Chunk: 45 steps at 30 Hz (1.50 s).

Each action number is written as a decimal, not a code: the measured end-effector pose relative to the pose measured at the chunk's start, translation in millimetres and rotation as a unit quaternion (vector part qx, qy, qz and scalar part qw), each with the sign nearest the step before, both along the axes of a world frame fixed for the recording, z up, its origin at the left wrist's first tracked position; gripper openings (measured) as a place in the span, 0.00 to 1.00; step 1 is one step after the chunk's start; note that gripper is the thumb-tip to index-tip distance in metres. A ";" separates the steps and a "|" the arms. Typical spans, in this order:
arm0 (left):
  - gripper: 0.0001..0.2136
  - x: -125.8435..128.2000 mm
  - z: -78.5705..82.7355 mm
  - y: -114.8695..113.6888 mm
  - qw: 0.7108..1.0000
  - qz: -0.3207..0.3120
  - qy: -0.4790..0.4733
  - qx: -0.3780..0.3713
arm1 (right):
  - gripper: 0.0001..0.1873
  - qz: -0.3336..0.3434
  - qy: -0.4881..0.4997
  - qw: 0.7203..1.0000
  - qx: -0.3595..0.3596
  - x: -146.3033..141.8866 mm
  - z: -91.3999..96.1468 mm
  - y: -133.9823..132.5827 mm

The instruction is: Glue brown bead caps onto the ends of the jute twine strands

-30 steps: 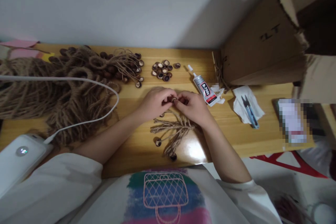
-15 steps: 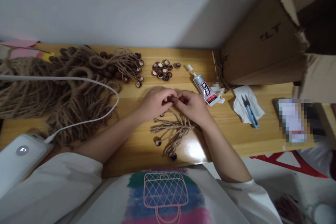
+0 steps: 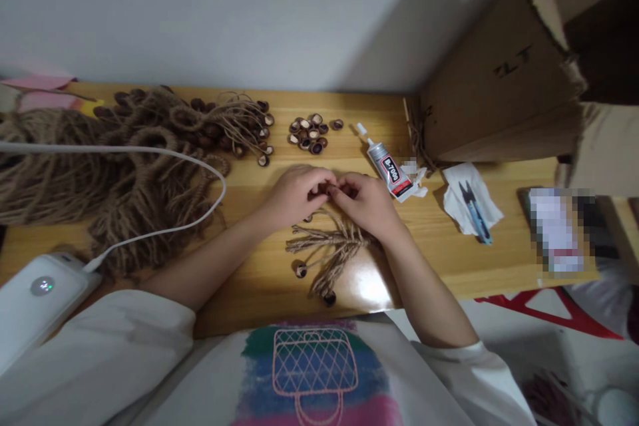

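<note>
Closely, the left hand [image 3: 299,196] and right hand [image 3: 368,205] are pinching a small dark nut shell [image 3: 329,191] between their fingertips, mostly hiding it; at their six o'clock, a tan plaited cord [image 3: 342,253] is lying splayed, brown shells [image 3: 300,270] tipping its strands.

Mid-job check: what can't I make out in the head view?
All in the head view:
1. Anything between the left hand and right hand: hidden by both.
2. Part of the braided cord: covered by the right hand.
3. One end of the white power bank: cut off by the left edge.
4. The flat item at right: pixelated.
5. Inside the cardboard box: dark, cut off by the right edge.
</note>
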<state>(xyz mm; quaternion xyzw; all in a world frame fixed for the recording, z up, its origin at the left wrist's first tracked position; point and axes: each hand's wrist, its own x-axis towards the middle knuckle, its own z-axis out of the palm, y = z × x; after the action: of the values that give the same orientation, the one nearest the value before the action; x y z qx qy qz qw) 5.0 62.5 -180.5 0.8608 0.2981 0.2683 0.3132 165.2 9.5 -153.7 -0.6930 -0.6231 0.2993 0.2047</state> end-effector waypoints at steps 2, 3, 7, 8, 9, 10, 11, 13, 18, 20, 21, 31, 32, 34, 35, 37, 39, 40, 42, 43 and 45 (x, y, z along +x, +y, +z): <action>0.10 -0.2 0.0 0.0 1.000 0.001 0.000 0.003 | 0.07 0.001 -0.001 1.000 -0.002 0.2 0.3 -0.3; 0.10 -0.3 0.0 0.0 1.000 0.001 -0.001 0.004 | 0.07 0.000 -0.001 1.000 -0.003 0.2 0.5 -0.5; 0.11 -0.5 -0.3 0.1 1.000 -0.002 0.000 0.008 | 0.07 0.002 -0.004 1.000 0.000 -0.3 0.6 -1.1; 0.11 -0.4 -0.4 0.1 1.000 -0.003 0.001 0.008 | 0.07 0.001 -0.006 1.000 -0.001 -0.5 0.5 -1.1; 0.11 -0.3 -0.5 0.2 1.000 -0.003 0.003 0.007 | 0.07 0.000 -0.009 1.000 -0.002 -0.7 0.5 -1.1; 0.11 -0.2 -0.6 0.3 1.000 -0.002 0.005 0.006 | 0.07 -0.001 -0.012 1.000 -0.003 -0.8 0.4 -0.9; 0.11 -0.1 -0.7 0.3 1.000 -0.002 0.006 0.005 | 0.07 -0.001 -0.013 1.000 -0.004 -1.0 0.4 -0.8; 0.11 0.0 -0.9 0.4 1.000 0.000 0.006 0.005 | 0.07 -0.001 -0.014 1.000 -0.002 -1.1 0.2 -0.7; 0.11 -0.3 -1.7 0.4 1.000 0.004 0.003 0.006 | 0.08 0.000 -0.017 1.000 0.003 -1.3 -0.1 -0.5; 0.11 -0.3 -2.2 0.5 1.000 0.003 -0.001 0.009 | 0.09 -0.002 -0.018 1.000 -0.002 -1.5 0.2 -0.4; 0.11 -0.2 -2.4 0.6 1.000 0.002 -0.002 0.011 | 0.09 -0.002 -0.019 1.000 -0.004 -1.7 0.5 -0.4; 0.11 0.4 -2.1 0.6 1.000 0.005 -0.004 0.010 | 0.09 -0.009 -0.026 1.000 -0.011 -3.5 3.0 -0.6; 0.11 0.4 -2.0 0.4 1.000 0.006 -0.004 0.009 | 0.09 -0.011 -0.026 1.000 -0.012 -3.7 3.2 -0.4; 0.11 0.4 -1.9 0.2 1.000 0.006 -0.004 0.007 | 0.08 -0.013 -0.027 0.999 -0.014 -4.0 3.5 0.0; 0.11 0.4 -1.9 0.2 1.000 0.007 -0.002 0.005 | 0.08 -0.014 -0.027 0.999 -0.014 -4.1 3.6 0.2; 0.11 0.5 -1.9 0.3 1.000 0.008 -0.001 0.005 | 0.08 -0.014 -0.024 1.000 -0.014 -3.9 3.4 0.6; 0.11 0.5 -2.0 0.4 1.000 0.006 -0.004 0.006 | 0.08 -0.011 -0.021 1.000 -0.016 -3.2 3.1 0.6; 0.11 0.5 -2.1 0.5 1.000 0.005 -0.006 0.007 | 0.08 -0.010 -0.019 1.000 -0.018 -2.8 2.9 0.6; 0.10 0.3 -2.2 0.5 1.000 0.003 -0.008 0.008 | 0.08 -0.007 -0.011 1.000 -0.021 -1.6 2.7 0.3; 0.10 0.2 -2.3 0.4 1.000 0.004 -0.008 0.008 | 0.07 -0.004 -0.004 1.000 -0.023 -1.0 2.6 0.2; 0.10 0.0 -2.1 0.3 1.000 0.004 -0.005 0.005 | 0.07 0.002 0.007 1.000 -0.025 0.1 2.5 0.0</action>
<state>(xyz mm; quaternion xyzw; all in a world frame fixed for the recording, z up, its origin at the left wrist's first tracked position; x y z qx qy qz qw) 5.0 62.8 -182.6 0.8597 0.2988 0.2756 0.3094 165.3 9.4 -151.2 -0.6947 -0.6153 0.3196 0.1915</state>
